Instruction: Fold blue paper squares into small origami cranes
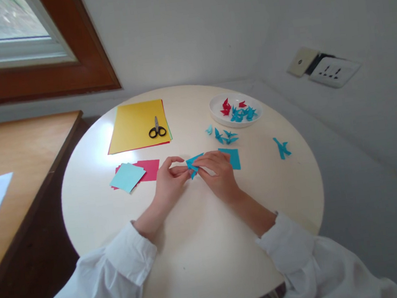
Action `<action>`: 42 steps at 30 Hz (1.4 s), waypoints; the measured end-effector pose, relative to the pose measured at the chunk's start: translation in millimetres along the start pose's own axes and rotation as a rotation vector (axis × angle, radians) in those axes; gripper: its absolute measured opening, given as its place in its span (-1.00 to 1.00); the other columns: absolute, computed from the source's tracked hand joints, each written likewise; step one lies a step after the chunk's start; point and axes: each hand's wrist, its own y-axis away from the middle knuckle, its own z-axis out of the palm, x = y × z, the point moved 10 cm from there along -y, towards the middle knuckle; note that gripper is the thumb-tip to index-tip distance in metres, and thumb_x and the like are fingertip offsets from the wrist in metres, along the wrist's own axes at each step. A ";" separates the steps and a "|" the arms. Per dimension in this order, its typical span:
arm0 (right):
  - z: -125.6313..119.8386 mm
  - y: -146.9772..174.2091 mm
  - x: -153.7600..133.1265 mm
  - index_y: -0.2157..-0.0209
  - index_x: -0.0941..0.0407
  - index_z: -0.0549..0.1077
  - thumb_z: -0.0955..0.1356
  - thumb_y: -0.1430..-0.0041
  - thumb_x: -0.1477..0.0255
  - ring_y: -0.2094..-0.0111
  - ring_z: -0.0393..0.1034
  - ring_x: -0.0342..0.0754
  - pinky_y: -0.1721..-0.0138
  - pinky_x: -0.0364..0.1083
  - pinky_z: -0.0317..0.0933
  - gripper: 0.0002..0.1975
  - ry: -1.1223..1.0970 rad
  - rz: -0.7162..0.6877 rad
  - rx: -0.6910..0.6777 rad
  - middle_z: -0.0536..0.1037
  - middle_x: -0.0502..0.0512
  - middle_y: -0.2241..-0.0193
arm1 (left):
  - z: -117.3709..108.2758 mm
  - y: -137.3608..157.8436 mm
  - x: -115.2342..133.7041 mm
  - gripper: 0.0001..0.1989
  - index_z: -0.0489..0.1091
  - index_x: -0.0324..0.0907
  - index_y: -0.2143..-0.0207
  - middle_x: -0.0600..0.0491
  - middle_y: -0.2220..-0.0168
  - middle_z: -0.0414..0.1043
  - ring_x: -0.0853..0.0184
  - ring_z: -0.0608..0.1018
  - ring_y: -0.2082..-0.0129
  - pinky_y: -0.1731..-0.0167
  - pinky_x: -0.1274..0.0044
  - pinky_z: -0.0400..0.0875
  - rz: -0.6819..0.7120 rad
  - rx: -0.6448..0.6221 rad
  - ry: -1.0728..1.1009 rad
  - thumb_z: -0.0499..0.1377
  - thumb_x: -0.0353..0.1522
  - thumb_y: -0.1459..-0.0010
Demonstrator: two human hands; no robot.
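Observation:
Between my two hands, above the middle of the round table, is a partly folded piece of blue origami paper (192,163). My left hand (171,181) pinches its left side with thumb and fingers. From the other side, my right hand (219,173) grips it, its fingers covering part of the folds. Just beyond my right hand lies a blue paper square (234,159), partly hidden by the fingers. To the left of my left hand, pink paper squares (150,169) lie with a light blue paper square (128,177) on top.
Scissors (157,129) rest on a stack of coloured sheets (134,123) at the back left. A white plate (216,113) holds red and blue folded cranes; several blue cranes (226,137) lie before it. Blue paper strips (282,148) are at right. A wooden desk (39,138) stands left.

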 end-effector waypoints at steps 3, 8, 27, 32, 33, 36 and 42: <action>1.2 0.3 -4.3 0.45 0.07 0.47 0.32 -0.10 0.57 0.31 0.42 -0.09 0.22 -0.05 0.09 -0.86 0.025 -0.057 -0.016 0.58 -0.04 0.44 | -1.0 1.3 -0.8 -0.62 0.20 -0.16 0.25 0.11 0.53 0.51 0.41 0.51 0.52 0.49 0.60 0.32 -0.021 0.014 0.012 0.24 -0.46 0.15; 2.9 2.0 -11.9 0.41 0.07 0.48 0.29 -0.15 0.56 0.29 0.39 -0.10 0.20 -0.05 0.10 -0.84 0.060 -0.154 -0.032 0.59 -0.03 0.42 | -1.0 2.1 1.1 -0.58 0.19 -0.14 0.20 0.11 0.52 0.51 0.40 0.52 0.50 0.45 0.59 0.33 -0.020 0.009 0.024 0.25 -0.43 0.13; 15.4 7.0 -6.0 0.36 0.07 0.50 0.27 -0.16 0.56 0.23 0.34 -0.05 0.18 -0.03 0.18 -0.82 0.034 -0.179 -0.128 0.56 0.05 0.35 | 1.7 2.3 2.7 -0.65 0.20 -0.17 0.20 0.12 0.53 0.49 0.40 0.53 0.45 0.30 0.48 0.42 -0.021 -0.005 0.083 0.22 -0.37 0.07; 16.3 7.3 -5.9 0.35 0.07 0.51 0.27 -0.15 0.56 0.22 0.32 -0.03 0.18 -0.03 0.19 -0.81 0.026 -0.173 -0.144 0.55 0.08 0.34 | -0.9 1.0 1.0 -0.62 0.21 -0.17 0.22 0.09 0.50 0.51 0.40 0.53 0.45 0.31 0.49 0.41 -0.025 0.005 0.055 0.26 -0.35 0.11; 16.7 7.3 -6.0 0.35 0.07 0.51 0.27 -0.15 0.56 0.22 0.32 -0.03 0.18 -0.03 0.20 -0.81 0.031 -0.171 -0.151 0.54 0.08 0.34 | -1.2 0.6 0.5 -0.62 0.21 -0.17 0.22 0.09 0.50 0.51 0.40 0.53 0.45 0.31 0.50 0.41 -0.024 0.005 0.056 0.26 -0.36 0.11; 19.1 7.1 -5.7 0.33 0.06 0.51 0.26 -0.16 0.56 0.21 0.32 -0.03 0.17 -0.02 0.19 -0.79 0.051 -0.156 -0.187 0.54 0.08 0.34 | -1.6 0.1 0.3 -0.63 0.21 -0.17 0.22 0.12 0.53 0.49 0.39 0.53 0.46 0.34 0.51 0.41 -0.019 0.004 0.059 0.25 -0.35 0.11; 20.6 7.2 -8.7 0.33 0.04 0.52 0.25 -0.17 0.56 0.22 0.33 -0.03 0.19 -0.02 0.15 -0.78 0.122 -0.176 -0.203 0.54 0.07 0.33 | -2.8 0.0 2.2 -0.65 0.21 -0.18 0.23 0.11 0.51 0.49 0.39 0.54 0.44 0.34 0.52 0.41 -0.001 0.018 0.039 0.23 -0.38 0.10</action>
